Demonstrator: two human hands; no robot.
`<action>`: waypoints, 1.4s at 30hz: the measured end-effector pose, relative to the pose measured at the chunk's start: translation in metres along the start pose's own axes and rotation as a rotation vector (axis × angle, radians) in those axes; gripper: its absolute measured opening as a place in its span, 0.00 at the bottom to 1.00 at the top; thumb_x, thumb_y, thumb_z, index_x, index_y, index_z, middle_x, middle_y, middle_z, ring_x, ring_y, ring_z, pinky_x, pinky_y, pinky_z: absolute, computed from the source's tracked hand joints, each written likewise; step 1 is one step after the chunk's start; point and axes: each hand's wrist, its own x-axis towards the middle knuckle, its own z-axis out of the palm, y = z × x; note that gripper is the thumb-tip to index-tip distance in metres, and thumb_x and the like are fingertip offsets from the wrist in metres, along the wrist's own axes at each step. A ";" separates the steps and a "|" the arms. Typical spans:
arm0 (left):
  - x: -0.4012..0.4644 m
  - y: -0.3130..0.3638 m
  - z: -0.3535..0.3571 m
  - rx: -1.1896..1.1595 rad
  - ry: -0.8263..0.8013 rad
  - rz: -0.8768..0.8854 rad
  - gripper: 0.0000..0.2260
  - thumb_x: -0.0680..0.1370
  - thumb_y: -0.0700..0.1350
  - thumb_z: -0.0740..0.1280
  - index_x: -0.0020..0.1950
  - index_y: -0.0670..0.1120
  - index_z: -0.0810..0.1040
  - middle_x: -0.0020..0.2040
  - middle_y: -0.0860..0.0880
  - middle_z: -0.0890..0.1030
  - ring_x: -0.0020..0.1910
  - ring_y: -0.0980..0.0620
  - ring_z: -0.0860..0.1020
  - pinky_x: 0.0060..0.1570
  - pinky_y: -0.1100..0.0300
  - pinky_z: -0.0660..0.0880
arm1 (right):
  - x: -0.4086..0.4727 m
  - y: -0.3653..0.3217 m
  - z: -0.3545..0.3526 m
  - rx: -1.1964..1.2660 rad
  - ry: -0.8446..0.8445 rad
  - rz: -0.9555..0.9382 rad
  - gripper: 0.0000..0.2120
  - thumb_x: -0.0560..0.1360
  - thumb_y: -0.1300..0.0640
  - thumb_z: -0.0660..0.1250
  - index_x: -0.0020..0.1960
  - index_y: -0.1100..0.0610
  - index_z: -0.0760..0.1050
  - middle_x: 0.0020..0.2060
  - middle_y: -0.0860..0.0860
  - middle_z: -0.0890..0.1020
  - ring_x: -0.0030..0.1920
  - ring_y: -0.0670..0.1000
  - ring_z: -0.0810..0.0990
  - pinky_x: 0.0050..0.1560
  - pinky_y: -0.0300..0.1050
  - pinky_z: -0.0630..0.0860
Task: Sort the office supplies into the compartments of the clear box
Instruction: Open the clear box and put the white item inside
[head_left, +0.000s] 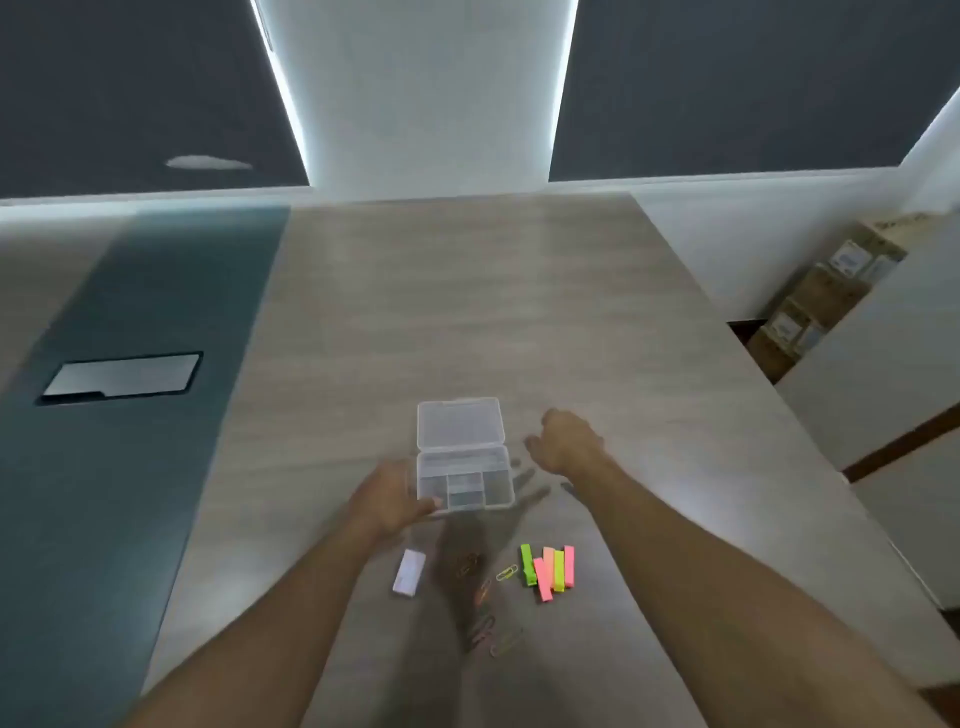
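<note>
Near the middle of the wooden table (467, 291), somewhat toward its near edge, a clear box (464, 480) is seen lying open. Its lid (460, 422) is folded back flat toward the far edge, so that box and lid together form one long shape running from near to far. The tray's own long axis is laid left to right, and several compartments can be made out in it; whether anything lies inside cannot be told.

The tray's near left corner is gripped by the left hand (395, 501), with the thumb pressed against the front wall. The right hand (563, 441) is held just right of the box, not touching it, its fingers loosely curled and parted around nothing.

Closer to the near edge, the supplies are spread out. A white eraser (409, 572) is laid left of the group, its long axis near to far. Coloured paper clips (488, 603) are scattered at the centre. To the right, green and pink sticky-note strips (549, 571) are bunched side by side, all pointing roughly near to far.
</note>
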 end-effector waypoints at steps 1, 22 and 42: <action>0.003 -0.005 0.004 -0.022 0.009 0.023 0.26 0.68 0.47 0.76 0.64 0.46 0.74 0.61 0.43 0.79 0.59 0.46 0.77 0.51 0.59 0.73 | -0.004 0.006 0.005 -0.047 0.008 0.080 0.21 0.76 0.50 0.64 0.65 0.58 0.68 0.63 0.56 0.74 0.63 0.59 0.72 0.61 0.56 0.72; 0.060 -0.052 0.042 0.004 0.064 0.035 0.45 0.62 0.57 0.78 0.73 0.51 0.62 0.70 0.51 0.70 0.67 0.48 0.68 0.65 0.52 0.68 | 0.032 0.007 0.066 0.138 0.271 -0.175 0.15 0.73 0.65 0.69 0.59 0.56 0.77 0.54 0.55 0.78 0.53 0.57 0.76 0.53 0.54 0.77; 0.060 -0.056 0.048 0.026 0.094 0.052 0.43 0.63 0.55 0.78 0.73 0.52 0.62 0.71 0.52 0.68 0.68 0.48 0.66 0.64 0.53 0.67 | 0.033 -0.032 0.101 -0.381 0.218 -0.645 0.17 0.76 0.45 0.65 0.60 0.52 0.77 0.56 0.54 0.78 0.54 0.57 0.75 0.52 0.53 0.75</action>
